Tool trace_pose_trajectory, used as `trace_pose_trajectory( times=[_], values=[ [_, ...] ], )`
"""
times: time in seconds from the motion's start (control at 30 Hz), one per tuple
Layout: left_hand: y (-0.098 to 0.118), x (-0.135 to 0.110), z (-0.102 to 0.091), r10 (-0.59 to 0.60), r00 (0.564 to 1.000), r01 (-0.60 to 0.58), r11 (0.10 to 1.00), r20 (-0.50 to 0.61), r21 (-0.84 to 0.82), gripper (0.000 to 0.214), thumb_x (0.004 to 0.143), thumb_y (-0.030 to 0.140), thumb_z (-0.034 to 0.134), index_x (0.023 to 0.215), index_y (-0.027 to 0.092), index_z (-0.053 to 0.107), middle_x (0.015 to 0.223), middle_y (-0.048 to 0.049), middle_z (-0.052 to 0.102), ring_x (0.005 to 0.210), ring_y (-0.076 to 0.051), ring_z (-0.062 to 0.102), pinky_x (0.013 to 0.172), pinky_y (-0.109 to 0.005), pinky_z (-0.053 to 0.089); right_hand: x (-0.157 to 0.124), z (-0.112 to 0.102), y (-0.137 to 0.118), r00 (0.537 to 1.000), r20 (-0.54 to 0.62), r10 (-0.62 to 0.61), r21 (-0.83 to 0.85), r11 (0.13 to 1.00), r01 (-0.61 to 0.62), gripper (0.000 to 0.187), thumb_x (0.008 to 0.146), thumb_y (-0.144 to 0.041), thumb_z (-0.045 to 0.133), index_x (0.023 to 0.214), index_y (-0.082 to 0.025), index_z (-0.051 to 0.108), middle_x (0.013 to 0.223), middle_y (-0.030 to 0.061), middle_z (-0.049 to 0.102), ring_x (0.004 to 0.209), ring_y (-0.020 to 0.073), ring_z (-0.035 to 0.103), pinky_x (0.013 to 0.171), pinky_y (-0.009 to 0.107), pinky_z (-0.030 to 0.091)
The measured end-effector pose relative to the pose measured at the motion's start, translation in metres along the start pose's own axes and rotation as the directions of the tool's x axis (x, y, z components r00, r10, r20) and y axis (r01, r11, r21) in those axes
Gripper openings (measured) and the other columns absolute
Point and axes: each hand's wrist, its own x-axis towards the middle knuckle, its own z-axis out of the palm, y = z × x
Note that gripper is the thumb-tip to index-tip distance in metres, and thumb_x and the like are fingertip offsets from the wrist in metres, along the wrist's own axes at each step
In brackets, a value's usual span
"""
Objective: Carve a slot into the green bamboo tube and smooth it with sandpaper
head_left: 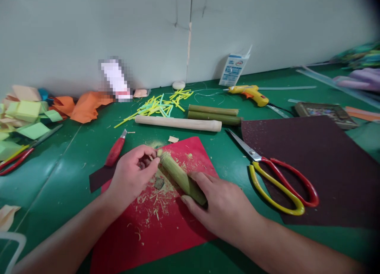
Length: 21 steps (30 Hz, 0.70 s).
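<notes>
A green bamboo tube (181,175) lies slanted over a red sheet (130,242) strewn with pale shavings (156,210). My right hand (219,202) wraps round its near end, thumb on one side and fingers on the other. At the far end of the tube my left hand (138,171) is pinched closed, its fingertips touching or just beside the rim; what lies in the pinch is too small to make out. Below the left fingertips a small dark chip (159,183) rests on the sheet. A red-handled craft knife (115,149) lies beyond my left hand.
Large scissors (279,179) overlap a dark brown sheet (314,163) at right. Behind are a peeled pale stick (178,123), bamboo pieces (213,111), yellow and green strips (157,107) and a yellow glue gun (252,94). Folded papers (26,115) and other scissors (18,163) lie left.
</notes>
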Motion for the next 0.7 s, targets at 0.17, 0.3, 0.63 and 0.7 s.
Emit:
trace_pose_trajectory(
  times=[0.17,0.3,0.63,0.7],
  values=[
    [0.0049,-0.0003,0.0030,-0.124,0.991,0.131,0.951,0.042,-0.280,0.036,0.082,0.022,0.058,0.117,0.019,0.053,0.077,0.0016,0.058,0.053,-0.007,0.058,0.051,-0.019,0.049,-0.0005,-0.0006,0.0004,1.000,0.014,-0.001,0.000,1.000,0.001,0.028,0.082,-0.041,0.052,0.101,-0.021,0.053,0.080,0.0016,0.068,0.065,0.0204,0.063,0.051,0.028,0.032],
    [0.0090,-0.0010,0.0012,-0.121,0.988,0.144,0.946,0.094,-0.291,0.044,0.085,0.021,0.055,0.129,0.022,0.049,0.067,0.0028,0.058,0.051,-0.007,0.055,0.047,-0.018,0.047,0.0004,-0.0013,-0.0005,1.000,0.009,0.003,0.005,1.000,-0.003,0.027,0.081,-0.041,0.052,0.099,-0.021,0.054,0.080,0.0015,0.067,0.064,0.0194,0.063,0.050,0.028,0.031],
    [0.0004,-0.0072,0.0057,0.032,0.999,-0.032,0.999,-0.030,-0.018,0.016,0.082,0.020,0.060,0.098,0.020,0.059,0.096,-0.0029,0.066,0.084,-0.015,0.063,0.075,-0.026,0.053,-0.0001,-0.0007,0.0002,1.000,0.014,0.007,0.004,1.000,-0.007,0.028,0.081,-0.042,0.052,0.101,-0.022,0.054,0.081,0.0020,0.068,0.064,0.0206,0.063,0.050,0.028,0.031],
    [-0.0002,-0.0077,0.0047,0.161,0.987,-0.158,0.974,-0.003,0.163,0.014,0.084,0.018,0.057,0.096,0.022,0.061,0.096,-0.0019,0.066,0.087,-0.015,0.063,0.076,-0.028,0.052,0.0000,-0.0002,0.0002,1.000,0.015,0.008,0.012,1.000,-0.008,0.028,0.081,-0.042,0.052,0.100,-0.021,0.054,0.081,0.0022,0.068,0.065,0.0206,0.063,0.050,0.028,0.031]
  ],
)
